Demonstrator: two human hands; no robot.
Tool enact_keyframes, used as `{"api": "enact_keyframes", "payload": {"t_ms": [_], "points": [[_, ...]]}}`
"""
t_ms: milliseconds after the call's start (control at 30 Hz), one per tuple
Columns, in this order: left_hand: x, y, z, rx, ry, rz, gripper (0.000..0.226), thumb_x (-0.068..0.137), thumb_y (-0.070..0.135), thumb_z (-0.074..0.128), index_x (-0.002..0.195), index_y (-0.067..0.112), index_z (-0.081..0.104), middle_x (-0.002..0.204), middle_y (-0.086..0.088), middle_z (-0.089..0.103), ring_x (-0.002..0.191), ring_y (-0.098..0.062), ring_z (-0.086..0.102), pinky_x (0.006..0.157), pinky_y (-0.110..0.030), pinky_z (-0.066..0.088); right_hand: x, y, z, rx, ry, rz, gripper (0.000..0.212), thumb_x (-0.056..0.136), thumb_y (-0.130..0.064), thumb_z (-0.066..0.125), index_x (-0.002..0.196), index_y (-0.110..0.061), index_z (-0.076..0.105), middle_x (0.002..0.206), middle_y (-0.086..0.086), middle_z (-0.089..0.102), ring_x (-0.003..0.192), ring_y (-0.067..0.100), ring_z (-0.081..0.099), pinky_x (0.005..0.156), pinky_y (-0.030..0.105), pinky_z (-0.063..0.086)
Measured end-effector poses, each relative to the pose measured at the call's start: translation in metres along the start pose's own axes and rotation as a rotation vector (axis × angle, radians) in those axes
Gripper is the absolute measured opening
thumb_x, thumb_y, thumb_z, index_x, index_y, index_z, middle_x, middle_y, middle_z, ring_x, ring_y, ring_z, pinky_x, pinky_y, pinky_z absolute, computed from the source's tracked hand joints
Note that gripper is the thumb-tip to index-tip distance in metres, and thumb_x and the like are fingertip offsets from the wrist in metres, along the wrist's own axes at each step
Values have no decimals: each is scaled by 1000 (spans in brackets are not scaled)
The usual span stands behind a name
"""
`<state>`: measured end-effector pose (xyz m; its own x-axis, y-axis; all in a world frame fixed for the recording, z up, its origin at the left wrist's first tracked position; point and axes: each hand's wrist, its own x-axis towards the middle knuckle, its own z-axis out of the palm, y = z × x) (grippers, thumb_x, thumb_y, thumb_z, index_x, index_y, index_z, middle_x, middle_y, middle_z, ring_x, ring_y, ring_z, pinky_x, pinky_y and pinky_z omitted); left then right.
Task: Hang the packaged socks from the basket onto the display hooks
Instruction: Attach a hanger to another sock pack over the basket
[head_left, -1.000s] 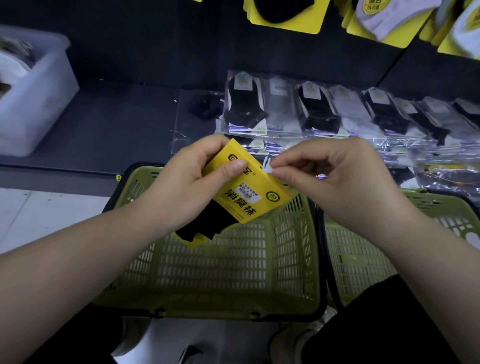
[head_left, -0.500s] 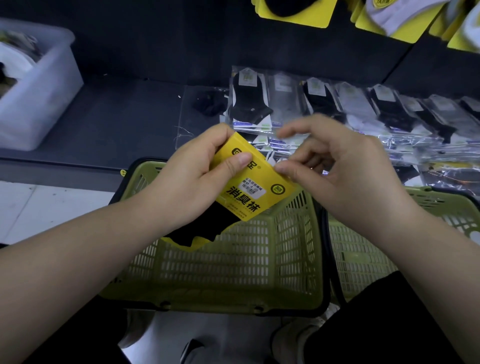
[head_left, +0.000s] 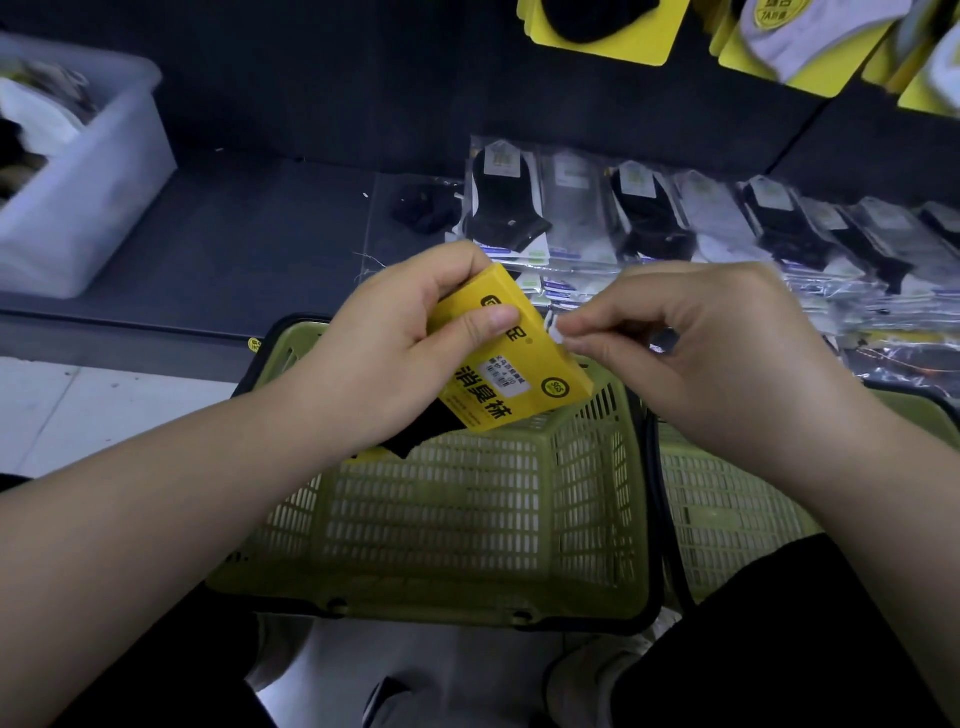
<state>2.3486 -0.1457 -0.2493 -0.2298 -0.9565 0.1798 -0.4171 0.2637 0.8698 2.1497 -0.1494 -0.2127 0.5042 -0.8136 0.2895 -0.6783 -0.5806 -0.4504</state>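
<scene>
As left hand (head_left: 395, 364) grips socks (head_left: 514, 376), right hand (head_left: 701, 353) curls beside.

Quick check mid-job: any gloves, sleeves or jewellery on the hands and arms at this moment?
None visible. The left hand and right hand are ungloved, with no rings showing. The left forearm and right forearm are bare to the frame edge: no sleeves, watch or bands.

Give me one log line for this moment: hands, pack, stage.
stage: pack in hand, not hung | left hand grips yellow sock pack over green basket | right hand pinches small white piece at pack's upper edge
</scene>
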Motion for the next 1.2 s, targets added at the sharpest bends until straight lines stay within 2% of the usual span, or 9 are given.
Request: {"api": "enact_keyframes", "payload": {"t_ms": [200,400,500,567,700,800,967,1100,1200], "points": [[-3,0,-1,-3,21,-13,15,86,36,52,85,21,56,82,3,63,73,-10,60,66,-27,48,0,-3,8,130,37,128,9,79,-18,75,79,-27,73,66,-22,60,73,0,61,67,10,47],[-2,-2,-4,-53,7,-34,18,86,39,50,88,21,54,84,-1,64,78,-16,62,72,-35,50,3,-2,4,318,46,138,19,82,-16,72,82,-34,67,72,-7,67,69,9,63,67,23,53],[-2,-3,-6,-68,2,-13,16,88,38,50,89,23,53,84,0,63,78,-16,62,72,-36,50,5,-4,0,506,95,157,17,88,-15,60,86,-31,62,75,-7,63,65,9,66,63,29,53],[-1,-4,-8,-71,13,2,13,88,36,50,90,23,52,84,0,62,78,-16,60,71,-34,49,6,-3,-6,592,154,169,16,92,-13,51,87,-28,55,76,-8,64,65,8,67,59,22,52],[-1,-6,-13,-33,34,40,12,89,36,51,92,24,52,85,-1,61,78,-17,59,71,-38,49,4,-4,-17,330,54,127,15,91,-20,48,90,-32,57,76,-7,66,69,5,67,61,15,50],[-2,-4,-14,6,17,76,15,88,40,50,92,26,52,85,1,59,76,-15,59,69,-38,48,2,-8,-16,67,-25,46,19,89,-26,52,100,-27,67,72,-18,59,72,-2,61,68,9,46],[-4,-2,-12,33,-16,88,12,88,37,52,91,25,53,85,5,60,77,-11,59,69,-33,48,3,-13,-13,190,-6,90,11,88,-18,63,90,-29,61,72,-13,62,68,6,63,67,22,51],[-5,-1,-10,57,-39,90,13,87,37,52,91,25,54,86,7,60,77,-7,58,67,-26,47,3,-15,-11,126,6,46,4,86,-19,66,88,-23,66,73,-20,61,73,7,61,69,22,49],[-4,-1,-10,57,-76,81,18,87,37,52,93,20,55,85,5,60,78,-10,58,70,-31,47,4,-17,-8,54,20,2,3,84,-19,66,87,-17,68,70,-27,54,75,5,59,69,17,47]]}}
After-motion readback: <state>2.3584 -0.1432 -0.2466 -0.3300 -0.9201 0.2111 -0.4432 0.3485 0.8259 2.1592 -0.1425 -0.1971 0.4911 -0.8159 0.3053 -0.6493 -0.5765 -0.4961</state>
